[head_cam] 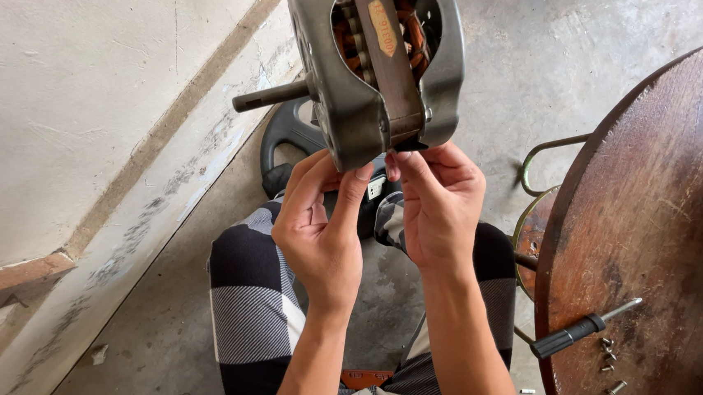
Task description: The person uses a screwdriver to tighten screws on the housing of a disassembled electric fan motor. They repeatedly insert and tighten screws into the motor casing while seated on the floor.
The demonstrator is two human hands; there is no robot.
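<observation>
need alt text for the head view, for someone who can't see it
Seen from above, a person's left hand and right hand hold up a grey electric motor with a protruding shaft over a concrete floor. To the right, a round rusty table carries a black-handled screwdriver and loose screws.

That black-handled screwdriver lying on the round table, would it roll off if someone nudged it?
The screwdriver would probably roll when nudged: its handle looks round. It lies close to the edge of the round wooden table, so it might drop off. Its metal shaft looks stiff, and it probably weighs little.
</observation>
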